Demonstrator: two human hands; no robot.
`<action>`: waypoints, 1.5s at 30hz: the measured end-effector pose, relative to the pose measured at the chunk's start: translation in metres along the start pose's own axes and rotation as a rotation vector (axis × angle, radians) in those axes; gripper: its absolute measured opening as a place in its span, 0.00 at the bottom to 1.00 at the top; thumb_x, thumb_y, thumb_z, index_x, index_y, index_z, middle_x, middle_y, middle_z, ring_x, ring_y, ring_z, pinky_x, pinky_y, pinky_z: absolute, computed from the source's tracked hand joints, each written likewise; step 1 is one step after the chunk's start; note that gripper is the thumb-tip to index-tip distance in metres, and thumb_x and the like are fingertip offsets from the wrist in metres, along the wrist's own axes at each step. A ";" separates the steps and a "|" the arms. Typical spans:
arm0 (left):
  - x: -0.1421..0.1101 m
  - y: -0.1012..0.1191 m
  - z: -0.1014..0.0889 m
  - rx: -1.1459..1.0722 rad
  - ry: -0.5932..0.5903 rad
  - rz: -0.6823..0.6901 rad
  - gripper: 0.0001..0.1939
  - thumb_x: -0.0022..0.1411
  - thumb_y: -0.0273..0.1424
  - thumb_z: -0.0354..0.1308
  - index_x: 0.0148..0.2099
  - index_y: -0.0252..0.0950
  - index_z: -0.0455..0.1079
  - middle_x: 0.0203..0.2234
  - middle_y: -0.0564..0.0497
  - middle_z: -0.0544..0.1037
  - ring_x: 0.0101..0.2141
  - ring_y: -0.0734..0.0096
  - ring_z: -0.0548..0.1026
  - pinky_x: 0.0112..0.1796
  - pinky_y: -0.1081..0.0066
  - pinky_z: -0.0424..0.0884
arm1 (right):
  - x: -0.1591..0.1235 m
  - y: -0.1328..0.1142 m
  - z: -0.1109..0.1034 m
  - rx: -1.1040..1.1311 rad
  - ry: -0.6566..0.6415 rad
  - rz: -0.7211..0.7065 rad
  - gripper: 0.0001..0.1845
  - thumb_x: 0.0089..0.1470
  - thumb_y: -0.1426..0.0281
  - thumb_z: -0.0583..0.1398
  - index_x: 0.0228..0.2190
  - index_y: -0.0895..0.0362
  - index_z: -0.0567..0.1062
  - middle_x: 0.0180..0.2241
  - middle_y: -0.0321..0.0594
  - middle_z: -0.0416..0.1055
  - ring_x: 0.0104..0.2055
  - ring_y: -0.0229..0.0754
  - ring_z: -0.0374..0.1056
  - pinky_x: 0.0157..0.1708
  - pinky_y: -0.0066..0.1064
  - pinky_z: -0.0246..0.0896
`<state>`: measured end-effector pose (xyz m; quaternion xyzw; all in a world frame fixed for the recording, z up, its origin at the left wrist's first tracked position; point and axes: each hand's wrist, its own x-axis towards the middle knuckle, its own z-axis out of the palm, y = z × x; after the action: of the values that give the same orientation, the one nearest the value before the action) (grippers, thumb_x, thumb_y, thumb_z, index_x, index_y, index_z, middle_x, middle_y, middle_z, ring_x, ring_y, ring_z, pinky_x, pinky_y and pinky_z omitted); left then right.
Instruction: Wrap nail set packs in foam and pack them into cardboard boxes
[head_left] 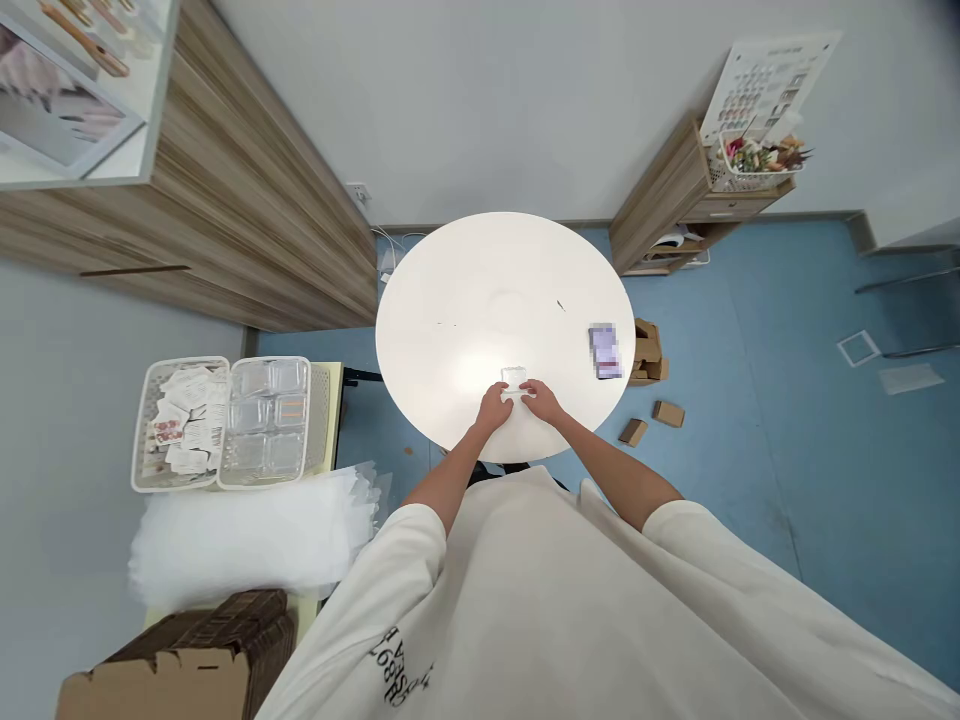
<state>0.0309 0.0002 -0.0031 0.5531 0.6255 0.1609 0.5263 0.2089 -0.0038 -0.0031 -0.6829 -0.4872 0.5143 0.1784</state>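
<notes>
A small transparent plastic box (514, 377) lies at the near side of the white round table (457, 290). At its left near corner, my left hand (494, 406) is closed with the fingertips on the edge. My right hand (541, 401) grips the opposite near corner in the same way, thumb toward the middle. A second low part of the box seems to lie between the thumbs, but the fingers partly cover it. What is inside the box, if anything, is too small to make out.
A blurred purple item (606, 351) lies on the table's right side. Left stand white baskets (264, 482) with transparent boxes and paper pieces, a stack of white bags (247, 540) and folded cardboard (165, 685). Small cardboard boxes (668, 413) lie on the floor at right.
</notes>
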 end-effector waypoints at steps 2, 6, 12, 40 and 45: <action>0.000 -0.003 0.006 0.001 0.017 -0.026 0.23 0.59 0.24 0.56 0.57 0.38 0.66 0.57 0.41 0.72 0.58 0.53 0.70 0.57 0.54 0.67 | 0.000 0.007 -0.003 0.006 -0.003 -0.008 0.22 0.51 0.71 0.58 0.49 0.52 0.75 0.58 0.42 0.67 0.58 0.48 0.67 0.59 0.43 0.63; 0.001 -0.003 0.008 -0.028 0.084 -0.061 0.25 0.58 0.24 0.56 0.58 0.37 0.65 0.57 0.40 0.72 0.57 0.53 0.70 0.56 0.54 0.68 | -0.003 0.011 -0.008 0.053 0.013 0.007 0.25 0.52 0.71 0.58 0.53 0.51 0.73 0.60 0.43 0.67 0.59 0.48 0.67 0.58 0.43 0.65; 0.000 0.004 0.010 -0.126 0.072 -0.166 0.30 0.58 0.24 0.57 0.63 0.39 0.60 0.59 0.40 0.71 0.58 0.56 0.70 0.55 0.57 0.68 | -0.008 0.007 -0.009 0.063 -0.036 0.002 0.26 0.53 0.72 0.57 0.54 0.50 0.72 0.59 0.40 0.69 0.60 0.48 0.66 0.58 0.43 0.65; 0.014 0.007 -0.002 -0.186 0.195 -0.174 0.17 0.65 0.30 0.56 0.54 0.37 0.74 0.56 0.44 0.76 0.56 0.60 0.73 0.58 0.60 0.67 | 0.003 -0.037 -0.025 -0.271 -0.057 -0.148 0.12 0.60 0.67 0.57 0.32 0.50 0.82 0.36 0.37 0.80 0.46 0.48 0.72 0.46 0.35 0.63; 0.016 0.013 -0.005 -0.227 0.197 -0.233 0.18 0.63 0.32 0.58 0.54 0.37 0.75 0.56 0.43 0.77 0.56 0.58 0.74 0.57 0.59 0.68 | 0.008 -0.037 -0.028 -0.281 -0.072 -0.186 0.14 0.61 0.69 0.56 0.39 0.49 0.83 0.41 0.37 0.81 0.48 0.49 0.73 0.49 0.39 0.65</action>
<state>0.0364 0.0202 0.0014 0.3954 0.7117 0.2220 0.5365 0.2159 0.0271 0.0316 -0.6342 -0.6215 0.4466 0.1103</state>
